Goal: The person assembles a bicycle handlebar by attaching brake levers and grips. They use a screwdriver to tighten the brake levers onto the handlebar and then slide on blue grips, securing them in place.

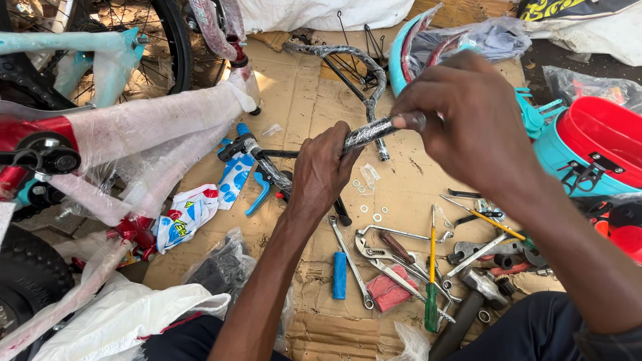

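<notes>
My left hand (321, 170) grips a black bicycle handlebar (364, 132) wrapped in clear film, near its middle bend. My right hand (461, 113) pinches the bar's free end between thumb and fingers, just right of the left hand. The bar's other side runs down-left to a blue brake lever (257, 194) and blue grip end (242, 128). The bar is held above a cardboard sheet (307, 100).
Spanners (351, 261), pliers (394, 257), a green-yellow screwdriver (431, 281), a hammer (478, 294), a blue grip (340, 274) and small washers (368, 200) lie on the cardboard. A film-wrapped red bicycle frame (127, 127) stands left. Teal and red plastic baskets (595, 144) sit right.
</notes>
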